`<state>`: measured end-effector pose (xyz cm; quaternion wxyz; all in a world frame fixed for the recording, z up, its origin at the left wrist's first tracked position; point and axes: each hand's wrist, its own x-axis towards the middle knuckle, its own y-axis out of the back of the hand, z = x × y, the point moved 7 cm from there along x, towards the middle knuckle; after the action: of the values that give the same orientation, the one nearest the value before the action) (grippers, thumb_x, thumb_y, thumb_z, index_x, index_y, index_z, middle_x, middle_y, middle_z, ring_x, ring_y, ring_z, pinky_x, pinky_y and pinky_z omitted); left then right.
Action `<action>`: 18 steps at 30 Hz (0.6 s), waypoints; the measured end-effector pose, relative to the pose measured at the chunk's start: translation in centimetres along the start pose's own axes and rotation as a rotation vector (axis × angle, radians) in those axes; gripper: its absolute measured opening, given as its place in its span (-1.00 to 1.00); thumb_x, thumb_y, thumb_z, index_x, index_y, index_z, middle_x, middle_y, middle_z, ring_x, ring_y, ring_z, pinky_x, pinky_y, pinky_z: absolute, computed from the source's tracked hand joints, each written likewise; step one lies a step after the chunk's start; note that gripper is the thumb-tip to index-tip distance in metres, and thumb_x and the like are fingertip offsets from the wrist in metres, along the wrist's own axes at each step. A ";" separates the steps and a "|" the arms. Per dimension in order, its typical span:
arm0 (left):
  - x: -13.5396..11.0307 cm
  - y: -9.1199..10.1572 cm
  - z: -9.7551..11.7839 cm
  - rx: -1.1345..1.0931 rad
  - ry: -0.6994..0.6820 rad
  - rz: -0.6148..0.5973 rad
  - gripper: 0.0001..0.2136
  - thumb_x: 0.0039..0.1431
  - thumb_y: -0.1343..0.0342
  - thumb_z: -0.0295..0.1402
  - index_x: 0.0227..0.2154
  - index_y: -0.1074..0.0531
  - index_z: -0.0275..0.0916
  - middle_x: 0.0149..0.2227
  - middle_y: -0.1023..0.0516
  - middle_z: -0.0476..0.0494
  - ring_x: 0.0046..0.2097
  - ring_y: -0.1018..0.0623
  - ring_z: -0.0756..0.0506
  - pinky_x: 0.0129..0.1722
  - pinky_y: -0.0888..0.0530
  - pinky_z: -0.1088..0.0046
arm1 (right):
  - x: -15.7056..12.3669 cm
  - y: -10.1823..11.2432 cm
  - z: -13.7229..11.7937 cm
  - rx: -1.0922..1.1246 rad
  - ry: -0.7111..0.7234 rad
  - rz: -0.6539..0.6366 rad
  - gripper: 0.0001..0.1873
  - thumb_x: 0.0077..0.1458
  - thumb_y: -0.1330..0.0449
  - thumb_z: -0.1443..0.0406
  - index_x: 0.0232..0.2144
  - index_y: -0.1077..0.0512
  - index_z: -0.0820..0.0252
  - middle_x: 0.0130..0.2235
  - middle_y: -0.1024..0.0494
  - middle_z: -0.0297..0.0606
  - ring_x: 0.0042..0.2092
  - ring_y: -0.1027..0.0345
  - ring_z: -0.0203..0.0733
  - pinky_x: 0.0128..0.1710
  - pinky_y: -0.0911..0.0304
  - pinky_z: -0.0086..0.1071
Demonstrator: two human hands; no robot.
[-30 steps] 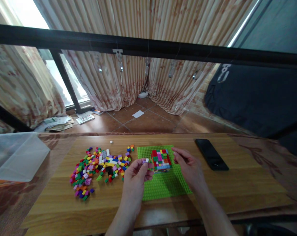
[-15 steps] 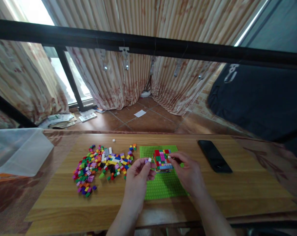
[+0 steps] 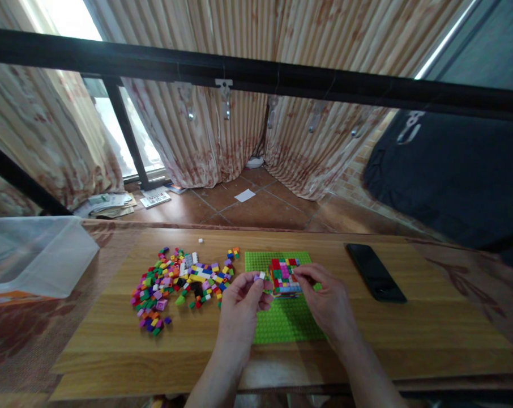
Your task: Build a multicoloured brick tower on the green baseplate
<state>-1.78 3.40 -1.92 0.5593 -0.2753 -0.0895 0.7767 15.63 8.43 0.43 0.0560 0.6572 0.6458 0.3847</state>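
Note:
A green studded baseplate (image 3: pixel 288 323) lies on the wooden table. On it stands a multicoloured block of toy bricks (image 3: pixel 284 275), with red, pink, green and blue pieces on top. My left hand (image 3: pixel 242 300) is closed beside the block's left side, pinching small bricks (image 3: pixel 262 276), one white and one purple. My right hand (image 3: pixel 324 289) is pinched at the block's upper right, its fingertips against the top. A small white brick barely shows at those fingertips, mostly hidden by them.
A pile of loose toy bricks (image 3: pixel 188 277) spreads over the table's left side. A single white brick (image 3: pixel 200 241) lies near the far edge. To the right is a black phone (image 3: pixel 375 273). A translucent plastic bin (image 3: pixel 44 255) stands at far left. A dark bar (image 3: pixel 256 73) crosses above.
The view has shifted slightly, moving the table things a little to the right. My right fingertips have come down onto the block's top, covering most of the white brick. My left hand keeps its pinch.

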 end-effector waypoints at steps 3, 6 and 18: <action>0.1 0.0 0.0 0.007 -0.005 0.001 -0.67 -0.16 -0.36 -0.19 -0.37 -0.50 -0.31 -0.44 -0.60 -0.13 -0.51 -0.50 0.02 -0.50 -0.42 0.54 | 0.1 0.2 -0.1 0.009 -0.016 -0.002 -0.83 0.15 -0.13 0.27 -0.39 -0.52 0.10 -0.34 -0.57 -0.27 -0.30 -0.41 -0.18 -0.30 -0.31 -0.31; 0.1 0.0 -0.1 0.009 0.000 0.004 -0.67 -0.15 -0.36 -0.19 -0.38 -0.50 -0.31 -0.44 -0.60 -0.14 -0.52 -0.50 0.02 -0.50 -0.42 0.54 | 0.1 0.6 0.3 0.051 -0.073 0.028 -0.83 0.13 -0.15 0.23 -0.39 -0.53 0.11 -0.35 -0.57 -0.27 -0.33 -0.41 -0.18 -0.31 -0.30 -0.32; 0.3 0.0 -0.4 0.005 0.024 -0.002 -0.69 -0.14 -0.34 -0.22 -0.36 -0.49 -0.32 -0.45 -0.60 -0.12 -0.52 -0.49 0.03 -0.51 -0.41 0.55 | -0.4 -1.6 4.2 0.384 -0.512 0.100 -0.46 0.00 -0.25 -0.03 -0.10 -0.46 0.23 -0.16 -0.59 -0.09 -0.30 -0.50 -0.14 -0.28 -0.41 -0.25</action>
<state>-1.61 3.63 -2.32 0.5618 -0.2831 -0.0814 0.7731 16.84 10.12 -3.54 0.0729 0.7620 0.6384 0.0803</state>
